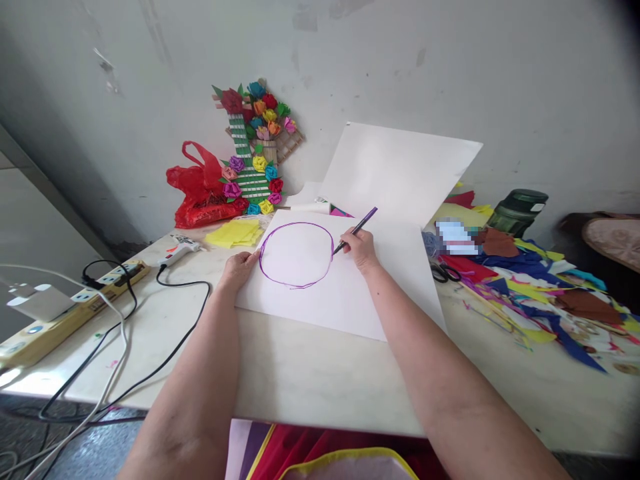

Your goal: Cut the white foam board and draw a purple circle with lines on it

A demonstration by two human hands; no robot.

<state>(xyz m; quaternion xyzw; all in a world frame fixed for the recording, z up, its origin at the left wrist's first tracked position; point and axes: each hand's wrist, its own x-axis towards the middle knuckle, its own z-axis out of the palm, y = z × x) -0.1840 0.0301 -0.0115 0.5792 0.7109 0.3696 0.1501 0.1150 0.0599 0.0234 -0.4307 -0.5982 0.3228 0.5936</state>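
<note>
Watching the head view: right hand (361,252) closed in a writing grip around a purple pen (367,219), its long axis slanting from the tip, low and left, to the butt, up and right. Tip meets the right side of a hand-drawn purple loop (300,287), roughly round, on a large white sheet (357,300) laid on the counter (320,383). Loop lies to the left of the right hand, between both hands; the pen-bearing hand is the one at its right line. Left hand (237,272) at the sheet's left edge, fingertips beside the loop's left line; pinching or merely resting, I cannot tell.

Harder to read: whether the tip presses on the paper or sits just over it. Raised white sheet (400,170) behind; its join with the lower one is unclear. Black scissor handles (446,273) show at right, blades not made out. Pixelated patch (456,237) near the scraps, unidentifiable. Forearms cut off by the lower frame.
</note>
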